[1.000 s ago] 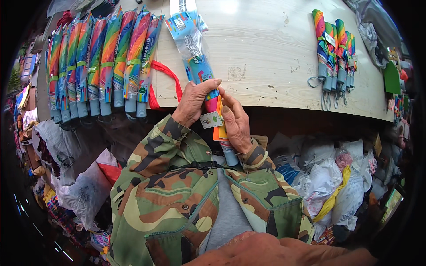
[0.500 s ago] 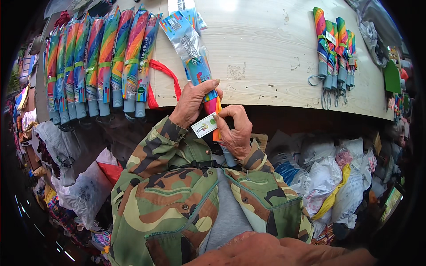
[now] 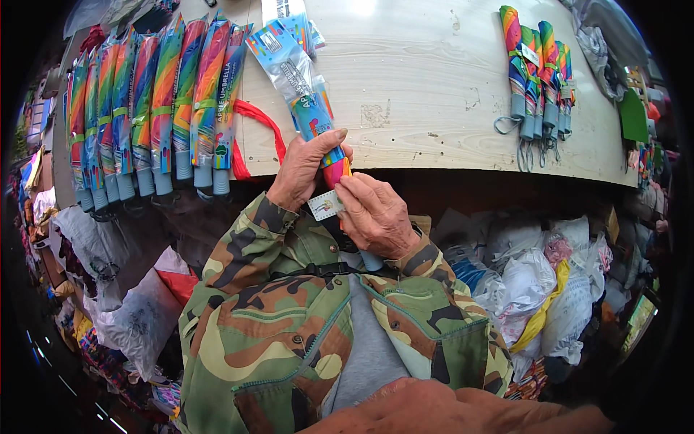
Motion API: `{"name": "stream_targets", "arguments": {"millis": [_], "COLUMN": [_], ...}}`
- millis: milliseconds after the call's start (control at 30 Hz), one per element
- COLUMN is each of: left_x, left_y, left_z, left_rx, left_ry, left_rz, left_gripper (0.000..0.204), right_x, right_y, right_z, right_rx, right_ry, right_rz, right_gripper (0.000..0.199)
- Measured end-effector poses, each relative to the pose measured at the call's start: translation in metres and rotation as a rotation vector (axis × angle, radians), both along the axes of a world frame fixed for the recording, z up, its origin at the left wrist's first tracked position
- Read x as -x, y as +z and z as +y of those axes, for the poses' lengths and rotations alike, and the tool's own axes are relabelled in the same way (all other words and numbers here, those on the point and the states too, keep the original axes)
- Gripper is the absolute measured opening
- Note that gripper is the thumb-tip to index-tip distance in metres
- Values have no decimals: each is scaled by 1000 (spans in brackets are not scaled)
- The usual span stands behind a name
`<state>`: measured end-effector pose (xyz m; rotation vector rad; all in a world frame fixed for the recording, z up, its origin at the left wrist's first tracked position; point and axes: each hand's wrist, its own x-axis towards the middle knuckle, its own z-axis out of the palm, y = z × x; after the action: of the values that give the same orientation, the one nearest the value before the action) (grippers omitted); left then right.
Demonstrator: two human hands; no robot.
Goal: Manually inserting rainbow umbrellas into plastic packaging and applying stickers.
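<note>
Right now we're gripping a folded rainbow-striped umbrella in a clear plastic sleeve w/ our left hand, fingers wrapped shut round its lower part, just off the pale wooden table edge. Our right hand is pinching a small white paper tag against it. We're seemingly at the tagging step; next needs the tag seated w/o slipping.
</note>
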<state>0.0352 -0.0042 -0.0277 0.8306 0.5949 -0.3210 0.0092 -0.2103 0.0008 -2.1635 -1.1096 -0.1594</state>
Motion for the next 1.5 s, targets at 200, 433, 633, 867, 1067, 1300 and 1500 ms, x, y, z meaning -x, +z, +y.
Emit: {"name": "stream_targets", "arguments": {"millis": [200, 433, 633, 867, 1067, 1300, 1500], "left_x": [0, -1, 9, 16, 18, -2, -14], "left_y": [-3, -3, -6, 11, 6, -2, -3], "left_z": [1, -1, 0, 2, 3, 10, 20], "left_rx": [-33, -62, -53, -212, -146, 62, 94], "left_ry": [-40, -36, -27, -163, -51, 131, 188], "left_rz": [-18, -29, -147, -170, -131, -208, -212], "left_gripper": [33, 35, 51, 53, 45, 42, 44], "right_x": [9, 19, 28, 24, 25, 27, 24], "right_y": [-13, -27, -24, -18, -11, -7, -10], "right_z": [-5, 15, 28, 40, 43, 44, 45], "right_rx": [10, -218, -166, -67, -232, -285, -234], "right_ry": [-37, -295, -454, -393, -418, -404, -367], "right_rz": [-45, 74, 338, 235, 566, 580, 569], "right_gripper": [51, 36, 42, 58, 60, 43, 36]}}
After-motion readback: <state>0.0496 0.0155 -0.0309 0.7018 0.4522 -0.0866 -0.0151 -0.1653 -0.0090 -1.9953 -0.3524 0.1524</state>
